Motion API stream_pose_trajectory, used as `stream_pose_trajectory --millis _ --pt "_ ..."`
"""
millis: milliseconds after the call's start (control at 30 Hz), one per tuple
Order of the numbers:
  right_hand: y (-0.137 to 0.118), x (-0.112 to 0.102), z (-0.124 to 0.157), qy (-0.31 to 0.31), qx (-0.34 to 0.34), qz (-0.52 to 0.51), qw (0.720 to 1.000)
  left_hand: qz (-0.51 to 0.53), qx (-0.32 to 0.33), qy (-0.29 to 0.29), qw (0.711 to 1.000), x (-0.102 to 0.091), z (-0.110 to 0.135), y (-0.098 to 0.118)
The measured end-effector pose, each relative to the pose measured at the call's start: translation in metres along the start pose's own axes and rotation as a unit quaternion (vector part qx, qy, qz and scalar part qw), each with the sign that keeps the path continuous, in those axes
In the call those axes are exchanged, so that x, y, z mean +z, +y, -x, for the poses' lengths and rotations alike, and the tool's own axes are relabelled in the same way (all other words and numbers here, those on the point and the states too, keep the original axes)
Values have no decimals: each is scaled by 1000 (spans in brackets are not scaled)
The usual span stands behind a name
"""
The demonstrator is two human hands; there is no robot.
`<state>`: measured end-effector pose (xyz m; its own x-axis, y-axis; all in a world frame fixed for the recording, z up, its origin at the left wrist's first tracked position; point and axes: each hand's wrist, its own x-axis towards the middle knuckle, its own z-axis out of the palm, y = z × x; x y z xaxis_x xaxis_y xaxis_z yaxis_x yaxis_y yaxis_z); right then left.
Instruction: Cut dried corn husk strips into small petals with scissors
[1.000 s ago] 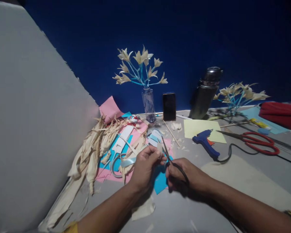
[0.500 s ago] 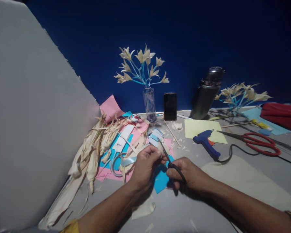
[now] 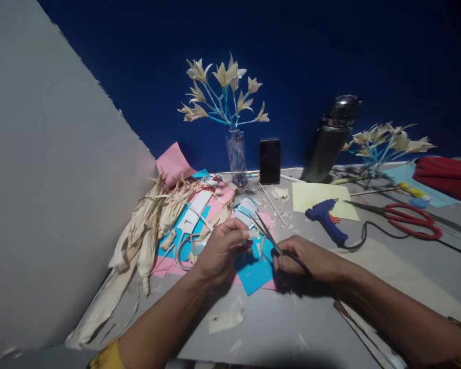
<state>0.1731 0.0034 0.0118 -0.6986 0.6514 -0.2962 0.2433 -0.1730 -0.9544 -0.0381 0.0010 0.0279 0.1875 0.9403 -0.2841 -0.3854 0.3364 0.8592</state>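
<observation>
My left hand pinches a small pale piece of corn husk between thumb and fingers. In my right hand are black-handled scissors, their blades slightly apart and pointing up and left, close to the husk piece. Beneath both hands lies blue paper with small husk scraps on it, over pink paper. Dried corn husks are heaped left of my left hand, beside a roll of ribbon. A loose husk piece rests on the table nearer to me.
Husk flowers stand in a clear vase beside a phone. To the right are a blue glue gun on yellow paper, red-handled scissors, a dark flask and more husk flowers. A wooden stick lies ahead.
My right hand with the scissors has drawn right, away from my left hand, and the blades have parted. My left hand has shifted slightly left and up, still pinching the husk piece.
</observation>
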Motion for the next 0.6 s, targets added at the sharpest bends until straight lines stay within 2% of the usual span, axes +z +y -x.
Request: stream_pose_trajectory --millis 233,400,600 --pt "-4 1 2 -37 9 52 998 -12 31 6 999 -3 -1 3" --pt "0 -2 2 -41 4 47 998 -47 86 15 995 -8 -4 2" --pt "0 -2 1 -30 38 51 997 -83 91 24 992 -6 -3 4"
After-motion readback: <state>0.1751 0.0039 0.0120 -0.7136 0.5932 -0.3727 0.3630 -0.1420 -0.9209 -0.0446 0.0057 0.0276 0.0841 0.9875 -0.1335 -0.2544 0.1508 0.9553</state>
